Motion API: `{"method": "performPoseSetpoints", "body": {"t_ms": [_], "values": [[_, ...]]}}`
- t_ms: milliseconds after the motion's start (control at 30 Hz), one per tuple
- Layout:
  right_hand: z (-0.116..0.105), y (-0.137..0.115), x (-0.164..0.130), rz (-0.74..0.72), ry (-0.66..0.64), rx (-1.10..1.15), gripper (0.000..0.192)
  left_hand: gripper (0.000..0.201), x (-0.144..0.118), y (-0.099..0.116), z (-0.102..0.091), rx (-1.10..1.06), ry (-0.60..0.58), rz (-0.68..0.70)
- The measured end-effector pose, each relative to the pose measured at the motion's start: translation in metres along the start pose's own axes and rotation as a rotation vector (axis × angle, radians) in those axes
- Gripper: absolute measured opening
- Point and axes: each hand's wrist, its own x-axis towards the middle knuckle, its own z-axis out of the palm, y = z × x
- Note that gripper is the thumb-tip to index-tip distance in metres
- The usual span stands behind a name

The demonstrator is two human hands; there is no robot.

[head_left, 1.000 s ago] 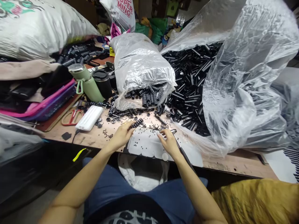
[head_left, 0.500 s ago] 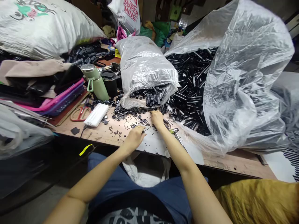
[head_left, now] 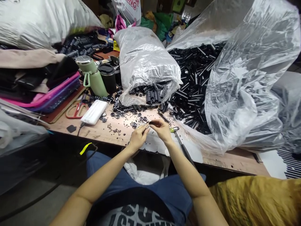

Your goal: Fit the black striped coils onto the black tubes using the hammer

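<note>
Your hands meet over the workbench.
Your left hand (head_left: 137,138) and right hand (head_left: 162,130) pinch a small black part (head_left: 150,123) together; at twelve o'clock, a white sack (head_left: 128,9) reads "MING".

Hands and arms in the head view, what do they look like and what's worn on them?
Both forearms are bare, with no sleeves, gloves or watch in sight. The left hand seems to carry a thin ring on one finger, too small to be sure. The right hand shows no jewellery.
</note>
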Motion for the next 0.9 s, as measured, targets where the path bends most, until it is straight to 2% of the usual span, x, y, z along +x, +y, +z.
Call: {"method": "performPoseSetpoints", "body": {"t_ms": [167,400,533,633,700,800,900], "values": [[0.007,0.002,-0.010,-0.038,-0.005,0.013,0.032,0.033,-0.007,0.003,-0.009,0.075,-0.007,-0.019],[0.014,0.001,-0.016,-0.009,0.049,0.042,0.029,0.033,-0.014,0.006,-0.018,0.093,-0.035,-0.016],[0.016,-0.002,-0.024,-0.171,0.019,-0.160,0.020,0.034,-0.015,0.004,-0.020,0.070,-0.040,-0.052],[0.017,-0.002,-0.026,-0.336,-0.133,-0.384,0.020,0.039,-0.015,-0.002,-0.024,0.019,-0.030,-0.075],[0.018,0.001,-0.018,-0.378,-0.213,-0.463,0.024,0.039,-0.015,-0.007,-0.029,-0.022,-0.021,-0.085],[0.023,0.008,0.011,-0.329,-0.143,-0.601,0.032,0.034,-0.013,-0.013,-0.037,-0.050,0.016,-0.129],[0.031,0.015,0.045,-0.235,-0.127,-0.761,0.027,0.028,-0.012,-0.015,-0.042,-0.039,0.064,-0.173]]}}
